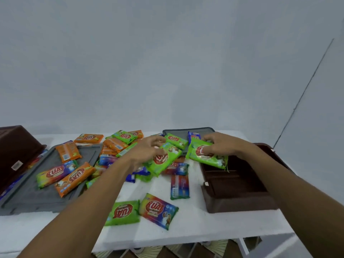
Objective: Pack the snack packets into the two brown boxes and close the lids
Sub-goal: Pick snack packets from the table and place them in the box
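Observation:
My right hand point(217, 146) grips a green snack packet point(208, 158) just above the far left corner of the open brown box point(238, 198) at the right. My left hand point(147, 151) holds another green packet point(163, 162) over the middle of the white table point(195, 226). Several orange, green and blue-red packets lie scattered in the middle, such as a green one point(122, 213) and a multicoloured one point(158, 210) near the front. A second brown box point(14, 155) stands upside down at the far left.
A grey lid point(37, 198) lies flat at the left with several packets on it. Another grey lid point(188, 132) lies at the back behind the pile. The table's front edge runs just below the nearest packets. A pale wall rises behind.

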`<state>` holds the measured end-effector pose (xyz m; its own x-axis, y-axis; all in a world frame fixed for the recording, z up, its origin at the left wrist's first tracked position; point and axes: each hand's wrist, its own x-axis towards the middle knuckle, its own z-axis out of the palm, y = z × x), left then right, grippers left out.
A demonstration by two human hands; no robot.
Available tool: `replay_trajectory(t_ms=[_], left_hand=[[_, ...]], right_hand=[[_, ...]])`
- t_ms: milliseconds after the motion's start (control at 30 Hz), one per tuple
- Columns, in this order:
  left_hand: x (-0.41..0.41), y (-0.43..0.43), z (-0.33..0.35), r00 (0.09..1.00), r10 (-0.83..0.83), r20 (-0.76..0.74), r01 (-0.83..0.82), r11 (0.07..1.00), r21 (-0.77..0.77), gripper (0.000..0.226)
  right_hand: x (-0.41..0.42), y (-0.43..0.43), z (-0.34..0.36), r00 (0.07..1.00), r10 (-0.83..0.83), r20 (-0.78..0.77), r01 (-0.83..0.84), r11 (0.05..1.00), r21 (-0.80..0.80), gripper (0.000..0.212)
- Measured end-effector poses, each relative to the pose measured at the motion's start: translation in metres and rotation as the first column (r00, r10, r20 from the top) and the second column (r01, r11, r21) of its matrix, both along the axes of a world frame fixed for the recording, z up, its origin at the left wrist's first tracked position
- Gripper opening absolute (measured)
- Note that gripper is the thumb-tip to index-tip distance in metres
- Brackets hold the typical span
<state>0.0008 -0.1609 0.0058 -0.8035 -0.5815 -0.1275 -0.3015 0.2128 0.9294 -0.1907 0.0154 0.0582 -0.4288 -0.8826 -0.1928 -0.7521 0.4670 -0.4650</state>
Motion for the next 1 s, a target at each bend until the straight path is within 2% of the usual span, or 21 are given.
replay_trajectory(t_ms=[100,267,400,500,567,667,767,800,900,1000], left_hand=[[-0.033,0.025,0.024,0.988,-0.156,-0.019,0.151,0.975,-0.163,0.054],[-0.099,0.067,0.048,0.954,-0.294,-0.051,0.255,0.892,-0.372,0.040],[-0.148,0.099,0.029,0.919,-0.360,0.158,0.392,0.805,-0.446,0.034],[-0.173,0.113,-0.001,0.841,-0.391,0.375,0.536,0.698,-0.475,0.037],[-0.182,0.117,-0.019,0.782,-0.369,0.502,0.610,0.621,-0.493,0.037],[-0.189,0.121,-0.039,0.716,-0.223,0.662,0.675,0.462,-0.575,0.036],[-0.191,0.128,-0.046,0.709,-0.101,0.698,0.693,0.284,-0.662,0.033],[-0.190,0.128,-0.046,0.711,-0.090,0.697,0.694,0.251,-0.675,0.033],[-0.192,0.129,-0.048,0.678,-0.095,0.729,0.722,0.270,-0.637,0.047],[-0.194,0.132,-0.051,0.580,-0.088,0.810,0.800,0.253,-0.545,0.073]], right_hand=[[-0.039,0.032,0.001,0.999,-0.016,-0.034,0.016,1.000,0.008,0.010],[-0.097,0.076,-0.006,0.977,0.091,-0.195,-0.066,0.989,0.131,0.017],[-0.129,0.095,-0.032,0.940,0.190,-0.284,-0.109,0.954,0.278,0.020],[-0.138,0.098,-0.056,0.936,0.232,-0.266,-0.127,0.924,0.360,0.025],[-0.140,0.097,-0.071,0.924,0.265,-0.274,-0.132,0.896,0.424,0.032],[-0.145,0.095,-0.088,0.886,0.298,-0.356,-0.136,0.899,0.416,0.046],[-0.150,0.094,-0.095,0.860,0.323,-0.395,-0.176,0.915,0.364,0.049],[-0.152,0.093,-0.096,0.853,0.328,-0.405,-0.189,0.919,0.347,0.049],[-0.155,0.092,-0.099,0.840,0.372,-0.396,-0.240,0.908,0.343,0.056],[-0.153,0.092,-0.104,0.820,0.436,-0.371,-0.288,0.874,0.390,0.072]])
